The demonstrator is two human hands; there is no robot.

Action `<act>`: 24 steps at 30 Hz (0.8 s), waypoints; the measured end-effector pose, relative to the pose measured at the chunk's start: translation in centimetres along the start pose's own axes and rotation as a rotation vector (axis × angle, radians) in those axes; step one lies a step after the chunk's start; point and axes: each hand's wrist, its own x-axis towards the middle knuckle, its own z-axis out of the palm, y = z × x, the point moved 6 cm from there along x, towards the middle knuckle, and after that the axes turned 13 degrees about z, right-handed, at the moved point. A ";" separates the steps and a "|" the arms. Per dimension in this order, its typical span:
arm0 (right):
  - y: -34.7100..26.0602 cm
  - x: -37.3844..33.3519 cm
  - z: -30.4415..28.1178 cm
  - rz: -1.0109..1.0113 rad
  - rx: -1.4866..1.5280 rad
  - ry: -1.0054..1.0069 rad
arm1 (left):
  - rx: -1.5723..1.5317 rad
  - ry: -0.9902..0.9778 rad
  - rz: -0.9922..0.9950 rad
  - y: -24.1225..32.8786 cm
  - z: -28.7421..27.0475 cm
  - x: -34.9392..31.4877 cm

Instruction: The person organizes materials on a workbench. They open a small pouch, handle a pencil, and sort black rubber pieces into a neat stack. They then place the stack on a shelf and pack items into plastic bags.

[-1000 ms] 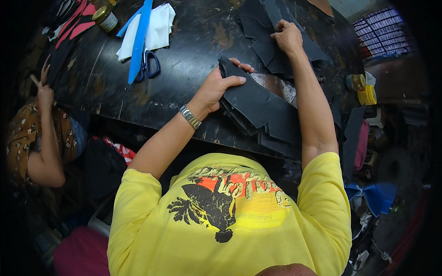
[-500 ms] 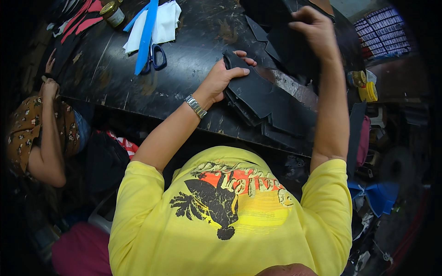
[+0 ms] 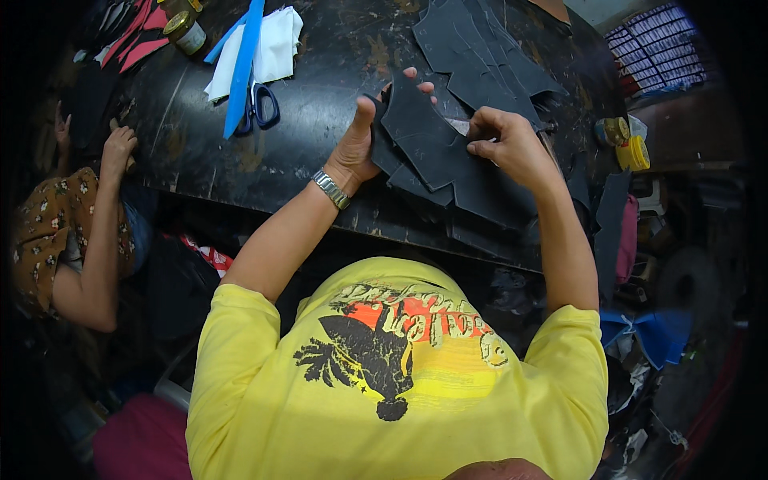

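A stack of thin black cut sheets (image 3: 432, 148), notched along their edges, hangs over the near edge of the dark table. Around its far left end is my left hand (image 3: 360, 144), with a metal watch on the wrist; its thumb stands up off the top sheet while the fingertips show beyond the far edge. My right hand (image 3: 512, 148) is closed in a pinch at the far edge of the stack's top sheet. Farther off lies a spread pile of similar black pieces (image 3: 480, 60).
Blue-handled scissors (image 3: 264, 106), a blue strip (image 3: 246, 64) and white cloth (image 3: 280, 44) lie at the far left of the table (image 3: 320, 96), near a jar (image 3: 184, 32). A co-worker's hand (image 3: 120, 148) rests at the left edge. Yellow-lidded tubs (image 3: 634, 152) stand right.
My right hand has come down from the far pile to the stack, leaving a black piece on the pile. My left thumb has lifted off the top sheet.
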 end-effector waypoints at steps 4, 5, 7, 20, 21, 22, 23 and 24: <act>-1.2 4.6 -2.7 -0.026 -0.168 0.227 | 0.238 0.104 -0.039 -0.1 -0.9 -0.2; -1.3 6.1 -3.3 -0.024 -0.310 0.394 | 0.243 0.160 -0.088 -0.3 -1.2 -0.4; -1.3 8.2 -3.7 0.014 -0.593 0.727 | 0.238 0.192 -0.152 -0.5 -1.4 -0.4; 1.7 11.2 -2.4 0.252 -0.574 0.679 | 0.196 0.276 -0.124 -0.7 -1.7 -0.3; 2.0 11.5 -2.6 0.262 -0.548 0.652 | 0.200 0.278 -0.123 -0.7 -1.7 -0.3; 2.4 11.8 -2.9 0.285 -0.478 0.616 | 0.203 0.279 -0.123 -0.7 -1.7 -0.3; 2.8 12.2 -3.4 0.296 -0.400 0.580 | 0.203 0.278 -0.123 -0.7 -1.7 -0.3; 3.2 12.7 -3.8 0.315 -0.320 0.538 | 0.201 0.277 -0.124 -0.7 -1.7 -0.3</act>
